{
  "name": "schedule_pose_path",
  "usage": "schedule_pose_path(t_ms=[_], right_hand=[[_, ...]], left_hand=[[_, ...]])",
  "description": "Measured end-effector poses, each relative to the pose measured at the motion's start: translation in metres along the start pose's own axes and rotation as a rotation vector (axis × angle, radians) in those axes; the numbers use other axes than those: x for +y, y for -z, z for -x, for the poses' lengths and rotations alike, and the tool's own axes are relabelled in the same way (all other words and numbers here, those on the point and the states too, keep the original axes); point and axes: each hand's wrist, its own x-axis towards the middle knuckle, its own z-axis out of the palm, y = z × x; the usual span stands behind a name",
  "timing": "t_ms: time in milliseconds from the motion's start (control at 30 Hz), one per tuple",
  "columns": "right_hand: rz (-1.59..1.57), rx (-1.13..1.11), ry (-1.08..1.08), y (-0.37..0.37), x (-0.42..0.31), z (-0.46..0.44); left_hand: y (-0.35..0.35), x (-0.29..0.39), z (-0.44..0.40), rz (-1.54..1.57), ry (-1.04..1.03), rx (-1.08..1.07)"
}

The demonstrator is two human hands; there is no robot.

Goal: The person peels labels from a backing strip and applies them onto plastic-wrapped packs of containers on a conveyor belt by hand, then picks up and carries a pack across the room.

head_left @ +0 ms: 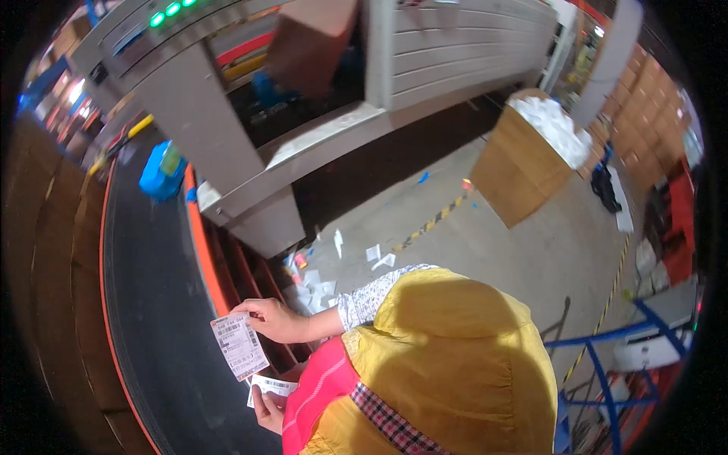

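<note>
My right hand (277,320) pinches the edge of a printed shipping label (239,346) with a barcode and large characters, held above the black conveyor belt (155,303). Just below it, my left hand (268,410) has its fingers closed on a second, smaller barcode label (274,387), partly covered by the fingers. The two labels are close together, the first overlapping the corner of the second. Yellow and red clothing with a checkered strap fills the lower middle of the view.
A blue bundle (162,171) lies on the belt's far part, beside an orange rail (203,250). A grey machine (201,129) with green lights stands ahead. A large carton (523,163) holds white bags. Paper scraps (312,292) litter the floor. Blue metal bars (607,394) are lower right.
</note>
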Motion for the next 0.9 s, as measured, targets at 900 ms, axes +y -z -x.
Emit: schedule_pose_path(t_ms=[900], right_hand=[[0.368, -0.02, -0.11, -0.035, 0.081, -0.15]], left_hand=[[0.0, 0.038, 0.04, 0.279, 0.166, 0.589]])
